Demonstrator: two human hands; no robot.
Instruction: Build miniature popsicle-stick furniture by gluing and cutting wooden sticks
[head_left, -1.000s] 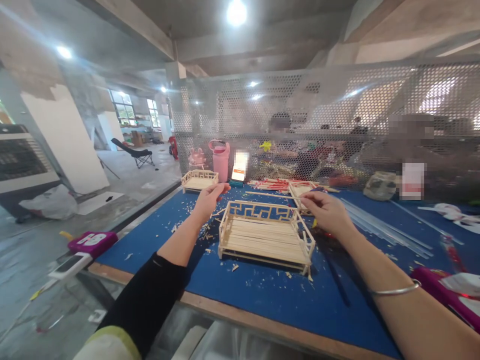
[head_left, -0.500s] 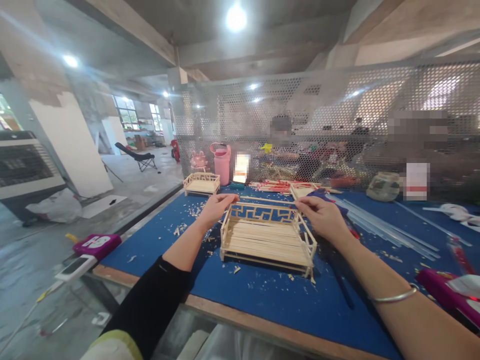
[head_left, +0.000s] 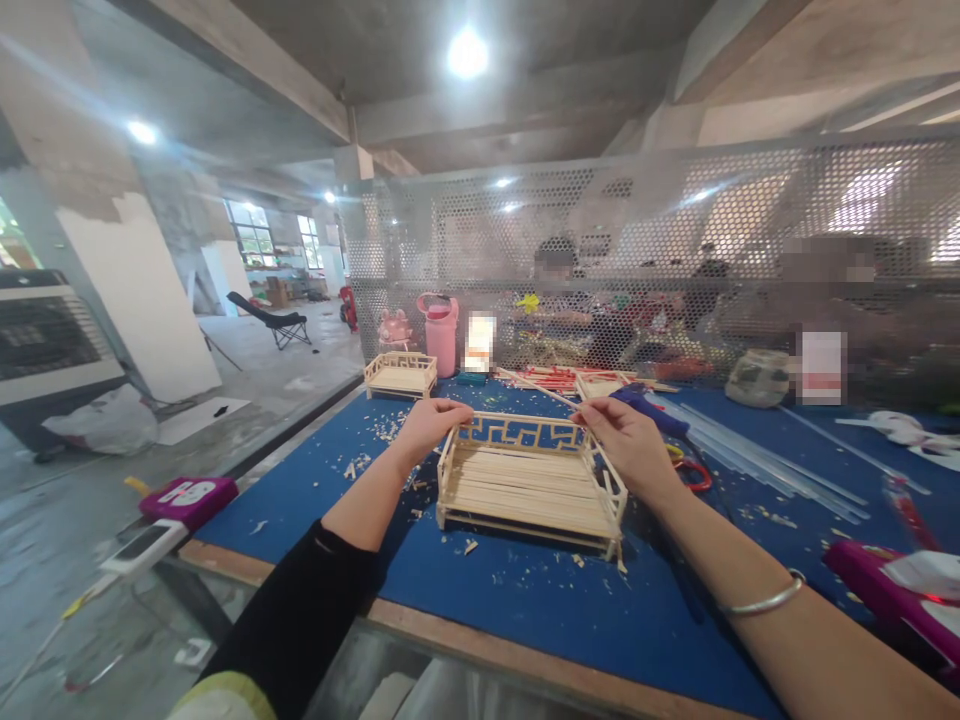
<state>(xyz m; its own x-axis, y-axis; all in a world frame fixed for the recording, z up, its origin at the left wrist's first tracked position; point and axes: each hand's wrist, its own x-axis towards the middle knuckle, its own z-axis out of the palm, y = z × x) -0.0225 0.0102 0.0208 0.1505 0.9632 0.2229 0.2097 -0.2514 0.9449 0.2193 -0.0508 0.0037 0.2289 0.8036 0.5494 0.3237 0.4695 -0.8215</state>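
Observation:
A miniature wooden bench (head_left: 525,490) built of thin sticks, with a slatted seat and a fretwork back, stands upright on the blue tabletop. At the left end of its back rail, my left hand (head_left: 435,425) is closed in a pinch, fingertips against the corner. My right hand (head_left: 626,440), beside the bench's back right corner, pinches a thin wooden stick (head_left: 541,388). That stick slants away up and to the left, its far end free. Behind my right wrist lie red-handled scissors (head_left: 694,475), partly covered.
A smaller wooden bench (head_left: 401,375) stands at the back left, near a pink tumbler (head_left: 441,340). Red-tipped sticks (head_left: 555,378) and clear glue sticks (head_left: 757,460) lie behind and right. Shavings dot the blue tabletop (head_left: 525,620). A perforated screen (head_left: 480,230) runs along the back.
The stick has swung from lying level between both hands to pointing away, its left end out of my left hand. My left hand has come down to the bench's corner.

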